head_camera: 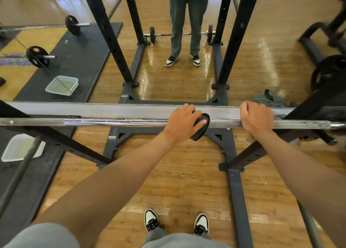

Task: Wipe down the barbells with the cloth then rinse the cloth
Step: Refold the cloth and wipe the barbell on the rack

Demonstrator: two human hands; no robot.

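A steel barbell point(112, 122) lies horizontally across a black squat rack at waist height, in front of a wall mirror. My left hand point(184, 121) grips a dark cloth point(201, 131) wrapped over the bar near its middle. My right hand point(256, 116) curls over the bare bar to the right of the cloth. A white tub of water point(20, 148) sits on the black mat at lower left.
The rack's black uprights point(249, 154) and base frame point(236, 201) stand around my feet on the wood floor. The mirror point(187, 51) reflects me, the tub and other loaded barbells. A weight plate point(329, 72) and grey fabric point(269, 99) are at right.
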